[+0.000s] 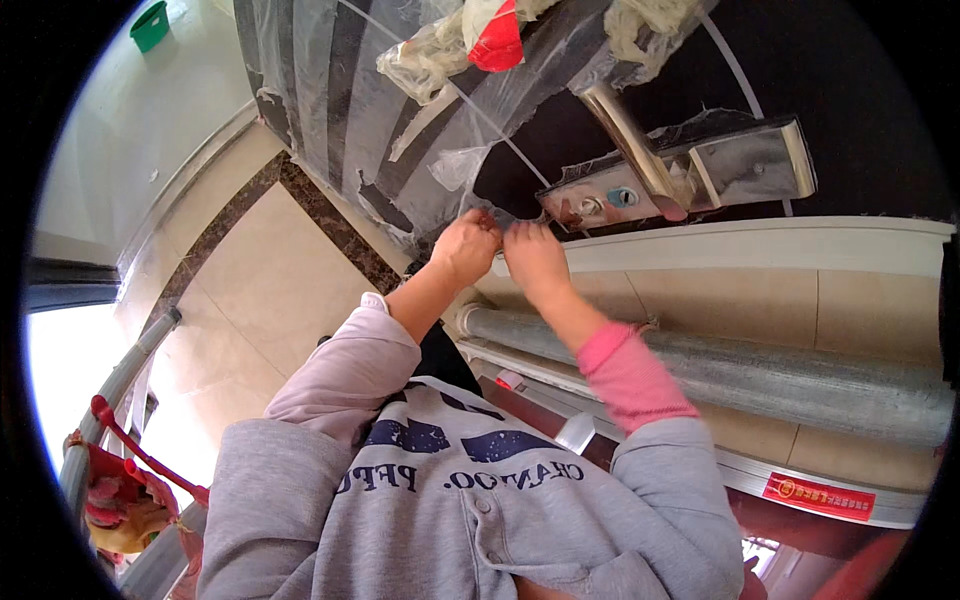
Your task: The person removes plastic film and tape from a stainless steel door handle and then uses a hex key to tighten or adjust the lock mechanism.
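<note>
My left hand [467, 247] and my right hand [536, 262] are close together at the lower part of a black door [530, 165]. The fingers of both are closed in a pinch on the torn edge of clear plastic film [420, 195], which still clings to the door in wrinkled strips. Beside my right hand is a metal lock plate [585, 208] with a keyhole, also edged with torn film. A silver handle [628, 135] stands out from the plate. My fingertips partly hide the piece of film between them.
Crumpled film [420, 65] and a red piece [497, 42] hang on the door's far part. To the right lies a grey round pipe [790, 375] along a white door edge [730, 243]. Beige floor tiles [255, 275] with a dark border spread left. A green basket [149, 27] is at far left.
</note>
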Motion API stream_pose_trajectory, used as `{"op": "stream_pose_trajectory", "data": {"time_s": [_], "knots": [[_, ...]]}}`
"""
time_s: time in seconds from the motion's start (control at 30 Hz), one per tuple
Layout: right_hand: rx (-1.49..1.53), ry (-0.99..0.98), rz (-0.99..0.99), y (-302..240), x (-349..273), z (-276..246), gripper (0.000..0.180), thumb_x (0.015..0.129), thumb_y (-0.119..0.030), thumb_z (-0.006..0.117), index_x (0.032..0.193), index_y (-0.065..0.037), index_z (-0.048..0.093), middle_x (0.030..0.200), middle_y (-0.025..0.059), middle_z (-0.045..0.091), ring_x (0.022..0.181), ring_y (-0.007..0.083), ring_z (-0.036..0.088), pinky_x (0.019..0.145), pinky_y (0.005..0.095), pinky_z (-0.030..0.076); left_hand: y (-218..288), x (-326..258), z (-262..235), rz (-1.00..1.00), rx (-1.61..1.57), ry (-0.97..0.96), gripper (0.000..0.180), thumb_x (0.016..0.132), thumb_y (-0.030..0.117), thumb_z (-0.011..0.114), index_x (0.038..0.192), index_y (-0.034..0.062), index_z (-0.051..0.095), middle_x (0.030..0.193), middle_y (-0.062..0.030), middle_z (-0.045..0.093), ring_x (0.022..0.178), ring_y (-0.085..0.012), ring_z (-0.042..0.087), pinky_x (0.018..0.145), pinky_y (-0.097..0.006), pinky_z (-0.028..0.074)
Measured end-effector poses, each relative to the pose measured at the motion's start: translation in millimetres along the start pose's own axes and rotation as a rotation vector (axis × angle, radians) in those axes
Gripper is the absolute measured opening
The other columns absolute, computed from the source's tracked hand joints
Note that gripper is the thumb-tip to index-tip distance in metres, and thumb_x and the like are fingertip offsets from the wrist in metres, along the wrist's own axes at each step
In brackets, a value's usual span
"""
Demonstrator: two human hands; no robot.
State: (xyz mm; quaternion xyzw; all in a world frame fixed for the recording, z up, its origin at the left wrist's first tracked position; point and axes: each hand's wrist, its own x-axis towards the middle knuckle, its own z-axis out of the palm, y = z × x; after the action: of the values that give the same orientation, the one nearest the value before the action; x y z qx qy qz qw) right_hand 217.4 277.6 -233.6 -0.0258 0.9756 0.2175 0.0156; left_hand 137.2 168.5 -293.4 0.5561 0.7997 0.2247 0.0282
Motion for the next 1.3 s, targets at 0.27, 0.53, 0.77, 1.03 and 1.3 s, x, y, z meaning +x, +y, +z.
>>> {"op": "stream_pose_trajectory", "data": {"time_s": [0.27,0.53,0.77,1.03,1.3], "knots": [[0.332,0.201,-0.142,-24.1,-32.4,-56.8,0.046,0.078,-0.005,0.047,0.123,0.006,0.043,0.117,0.0175,0.052,0.115,0.0289,0.047,0.097,0.0402,0.038,-3.8,-6.4,11.6,0.038,-0.08,0.077,0.021,0.074,0.018,0.051,0.088,0.0048,0.061,0.099,-0.0093,0.061,0.105,-0.022,0.05,0.095,-0.033,0.033],[0.075,-0.158,-0.236,21.3,19.5,-22.9,0.056,0.078,-0.007,0.046,0.13,0.003,0.031,0.097,0.0096,0.06,0.085,0.022,0.059,0.075,0.0317,0.048,-8.3,-10.6,-4.3,0.004,-0.259,0.09,0.027,0.077,0.013,0.053,0.1,0.0011,0.058,0.107,-0.0124,0.058,0.107,-0.0254,0.049,0.095,-0.034,0.034],[-0.107,-0.002,0.192,-15.2,14.2,21.9,0.038,0.071,-0.013,0.054,0.106,0.002,0.056,0.07,0.0068,0.061,0.069,0.02,0.06,0.062,0.0304,0.046,-24.6,4.4,-52.7,-0.209,-0.528,-0.099,0.034,0.076,0.013,0.052,0.107,0.0003,0.055,0.106,-0.0176,0.058,0.102,-0.0303,0.053,0.087,-0.038,0.041],[0.006,0.071,0.342,-36.1,18.4,19.6,0.029,0.074,-0.021,0.054,0.099,-0.007,0.061,0.09,0.0095,0.062,0.086,0.0234,0.06,0.074,0.0374,0.046,4.9,65.4,-51.8,-0.242,-0.692,-0.18,0.028,0.078,0.027,0.057,0.088,0.0011,0.063,0.082,-0.0153,0.063,0.074,-0.033,0.059,0.071,-0.037,0.046],[0.158,-0.141,0.622,-77.8,24.0,74.4,0.033,0.084,-0.025,0.046,0.112,-0.011,0.054,0.117,0.0091,0.052,0.111,0.0241,0.045,0.091,0.0416,0.033,22.9,81.1,0.8,-0.634,-1.081,-0.138,0.023,0.068,0.018,0.071,0.075,-0.003,0.065,0.064,-0.0077,0.062,0.057,-0.0145,0.056,0.054,-0.03,0.045]]}}
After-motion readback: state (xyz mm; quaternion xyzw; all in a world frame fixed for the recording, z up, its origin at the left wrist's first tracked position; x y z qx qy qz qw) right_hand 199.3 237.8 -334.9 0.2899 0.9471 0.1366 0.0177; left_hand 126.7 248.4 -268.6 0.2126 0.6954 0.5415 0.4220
